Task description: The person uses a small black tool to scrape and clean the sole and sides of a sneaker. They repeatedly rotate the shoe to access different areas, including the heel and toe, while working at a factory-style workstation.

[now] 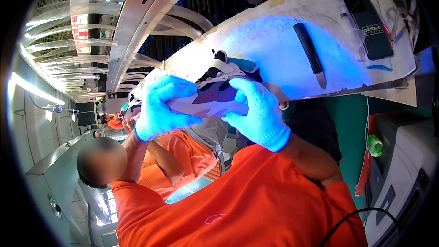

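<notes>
Shoe (215,96) sits gripped at the near edge of the worktop (274,36), left hand (165,106) closed on one end, right hand (259,115) on the other; if either gloved grip slackens, it could fall, and a swing rightward could brush the knife (308,48).

Your gloved left hand (167,105) and right hand (259,114) hold a sneaker (213,97) between them; black-handled knife (309,49), dark phone (377,48) lie on partly blue-lit table (272,41).
</notes>
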Demonstrator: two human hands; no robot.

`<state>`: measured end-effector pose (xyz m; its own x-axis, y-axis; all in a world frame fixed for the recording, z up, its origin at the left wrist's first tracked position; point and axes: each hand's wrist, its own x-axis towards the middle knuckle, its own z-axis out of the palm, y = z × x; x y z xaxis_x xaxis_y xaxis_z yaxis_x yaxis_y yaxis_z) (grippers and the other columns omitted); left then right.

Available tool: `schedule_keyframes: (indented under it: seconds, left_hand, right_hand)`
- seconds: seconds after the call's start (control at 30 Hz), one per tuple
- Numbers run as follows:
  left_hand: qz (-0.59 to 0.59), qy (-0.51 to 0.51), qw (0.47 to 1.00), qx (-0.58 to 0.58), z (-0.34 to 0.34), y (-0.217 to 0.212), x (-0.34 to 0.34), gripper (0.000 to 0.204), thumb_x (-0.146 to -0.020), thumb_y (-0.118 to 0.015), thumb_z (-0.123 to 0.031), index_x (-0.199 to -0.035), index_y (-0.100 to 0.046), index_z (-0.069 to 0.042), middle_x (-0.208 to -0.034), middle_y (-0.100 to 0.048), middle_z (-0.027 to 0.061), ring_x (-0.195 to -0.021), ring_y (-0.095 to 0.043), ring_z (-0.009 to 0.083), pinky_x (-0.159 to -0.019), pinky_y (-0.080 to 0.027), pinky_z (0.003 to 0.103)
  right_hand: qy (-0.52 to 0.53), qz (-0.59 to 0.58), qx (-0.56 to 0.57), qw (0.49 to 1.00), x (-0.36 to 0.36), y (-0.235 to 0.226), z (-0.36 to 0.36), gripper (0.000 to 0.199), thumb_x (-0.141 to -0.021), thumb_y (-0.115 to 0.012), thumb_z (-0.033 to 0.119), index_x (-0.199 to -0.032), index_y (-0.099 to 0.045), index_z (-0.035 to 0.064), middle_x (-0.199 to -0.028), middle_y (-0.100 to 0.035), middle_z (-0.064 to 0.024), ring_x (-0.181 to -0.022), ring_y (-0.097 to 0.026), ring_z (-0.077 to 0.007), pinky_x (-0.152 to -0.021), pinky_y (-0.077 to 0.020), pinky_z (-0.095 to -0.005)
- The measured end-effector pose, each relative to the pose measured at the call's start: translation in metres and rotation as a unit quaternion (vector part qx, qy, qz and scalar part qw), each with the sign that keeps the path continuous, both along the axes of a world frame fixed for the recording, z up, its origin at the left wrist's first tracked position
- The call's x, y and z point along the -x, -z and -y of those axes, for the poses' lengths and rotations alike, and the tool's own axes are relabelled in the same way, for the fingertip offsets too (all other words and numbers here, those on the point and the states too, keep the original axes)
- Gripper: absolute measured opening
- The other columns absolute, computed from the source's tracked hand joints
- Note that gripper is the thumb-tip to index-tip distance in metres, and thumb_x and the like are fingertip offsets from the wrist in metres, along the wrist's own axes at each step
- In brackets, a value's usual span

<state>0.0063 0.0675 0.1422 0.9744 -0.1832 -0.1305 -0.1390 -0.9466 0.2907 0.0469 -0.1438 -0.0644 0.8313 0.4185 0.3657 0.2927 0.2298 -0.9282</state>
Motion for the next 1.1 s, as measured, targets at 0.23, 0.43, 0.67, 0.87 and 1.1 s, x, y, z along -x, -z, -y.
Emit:
schedule_keyframes:
  seconds: [0.23, 0.43, 0.67, 0.87, 1.1]
  left_hand:
    - [-0.005, 0.01, 1.0, 0.008, -0.009, 0.004, -0.002, 0.064, -0.061, -0.107, -0.038, -0.11, -0.083, -0.004, -0.118, -0.081, 0.0133, -0.107, -0.079, 0.0293, -0.094, -0.063, 0.041]
    - [-0.036, 0.001, 0.998, 0.049, -0.025, 0.007, -0.001, 0.066, -0.065, -0.105, -0.037, -0.116, -0.081, -0.003, -0.123, -0.08, 0.0147, -0.112, -0.077, 0.0295, -0.098, -0.061, 0.041]
    - [-0.303, -0.371, 0.845, 0.237, -0.035, 0.009, -0.018, 0.102, -0.085, -0.088, -0.048, -0.164, -0.051, 0.005, -0.144, -0.07, 0.0245, -0.132, -0.068, 0.0312, -0.118, -0.049, 0.042]
    - [-0.484, -0.272, 0.831, -0.046, 0.017, 0.025, -0.084, 0.103, -0.078, -0.091, -0.06, -0.155, -0.059, 0.0, -0.126, -0.078, 0.0223, -0.112, -0.078, 0.0305, -0.099, -0.059, 0.041]
    - [-0.396, -0.236, 0.878, -0.126, 0.006, 0.051, -0.067, 0.087, -0.081, -0.09, -0.058, -0.145, -0.069, -0.004, -0.117, -0.081, 0.018, -0.106, -0.08, 0.0322, -0.097, -0.06, 0.042]
  right_hand:
    - [0.014, 0.054, 0.062, 0.997, -0.012, 0.003, 0.0, 0.077, -0.073, -0.103, 0.032, -0.136, -0.065, 0.0098, -0.104, -0.07, -0.0086, -0.09, -0.071, -0.0268, -0.076, -0.0606, -0.0429]
    - [-0.041, 0.018, 0.097, 0.994, -0.024, -0.001, -0.002, 0.074, -0.073, -0.102, 0.038, -0.13, -0.065, 0.0092, -0.109, -0.074, -0.0122, -0.097, -0.075, -0.0339, -0.081, -0.0626, -0.0449]
    - [-0.06, 0.003, 0.116, 0.991, -0.027, -0.006, -0.022, 0.076, -0.067, -0.106, 0.037, -0.127, -0.069, 0.0089, -0.099, -0.073, -0.0093, -0.087, -0.074, -0.027, -0.077, -0.0615, -0.0414]
    - [-0.052, 0.016, 0.142, 0.988, -0.024, -0.009, -0.034, 0.07, -0.068, -0.104, 0.034, -0.125, -0.07, 0.0093, -0.101, -0.075, -0.0095, -0.086, -0.076, -0.0269, -0.077, -0.0617, -0.0419]
    - [-0.088, -0.016, 0.146, 0.985, -0.022, -0.01, -0.038, 0.067, -0.07, -0.103, 0.033, -0.124, -0.071, 0.0081, -0.106, -0.076, -0.0121, -0.092, -0.076, -0.0296, -0.083, -0.062, -0.0422]
